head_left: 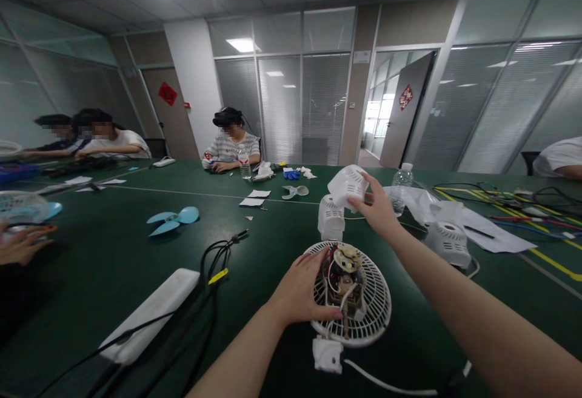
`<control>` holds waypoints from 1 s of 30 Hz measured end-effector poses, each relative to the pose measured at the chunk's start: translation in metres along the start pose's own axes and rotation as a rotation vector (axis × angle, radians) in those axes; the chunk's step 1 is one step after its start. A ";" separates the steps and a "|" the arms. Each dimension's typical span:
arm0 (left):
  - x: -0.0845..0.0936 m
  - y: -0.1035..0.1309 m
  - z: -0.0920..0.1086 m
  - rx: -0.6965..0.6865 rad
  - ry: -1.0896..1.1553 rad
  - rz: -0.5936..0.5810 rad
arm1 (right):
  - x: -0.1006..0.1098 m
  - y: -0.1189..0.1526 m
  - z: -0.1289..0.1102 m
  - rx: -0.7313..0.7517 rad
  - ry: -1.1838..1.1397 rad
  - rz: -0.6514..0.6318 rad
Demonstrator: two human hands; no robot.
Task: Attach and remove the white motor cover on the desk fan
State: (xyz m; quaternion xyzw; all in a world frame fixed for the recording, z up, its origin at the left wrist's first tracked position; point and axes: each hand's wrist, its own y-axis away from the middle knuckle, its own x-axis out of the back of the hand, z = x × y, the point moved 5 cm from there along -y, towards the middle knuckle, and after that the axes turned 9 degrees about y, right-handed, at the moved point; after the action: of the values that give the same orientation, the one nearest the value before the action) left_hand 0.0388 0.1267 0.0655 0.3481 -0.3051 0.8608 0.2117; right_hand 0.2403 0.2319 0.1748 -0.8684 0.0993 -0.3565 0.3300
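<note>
Raised over the table, my right hand (pixel 373 204) holds a white plastic motor cover (pixel 348 185) with slotted vents between thumb and fingers. My left hand (pixel 304 292) rests on the white round fan grille (pixel 376 310), its fingers and thumb around the exposed fan motor (pixel 346 277) with its wires and gears. The grille lies flat on the table, motor side up. Just past it stands another white vented housing (pixel 331 217), right below the held cover. A small white plastic box (pixel 327 355) with a cable sits at the grille's near edge.
A white power strip (pixel 152 313) and black cables lie to the left, with blue fan blades (pixel 173 220) behind. To the right are another white housing (pixel 448 242), a water bottle (pixel 402 189), paper and coloured wires. Other people sit around the green table (pixel 254 252).
</note>
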 end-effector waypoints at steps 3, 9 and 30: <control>-0.001 0.000 0.000 0.005 0.008 0.022 | 0.033 0.040 -0.037 0.008 -0.028 -0.030; -0.006 0.000 0.000 0.043 -0.021 0.071 | 0.055 0.112 -0.079 0.081 0.307 -0.170; -0.012 0.000 0.010 0.055 -0.044 0.150 | 0.016 0.173 -0.037 0.078 0.032 -0.200</control>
State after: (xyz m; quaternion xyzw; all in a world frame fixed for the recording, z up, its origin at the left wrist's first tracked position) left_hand 0.0518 0.1182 0.0629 0.3487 -0.3112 0.8744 0.1301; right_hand 0.2372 0.0752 0.0919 -0.8546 0.0035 -0.4053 0.3246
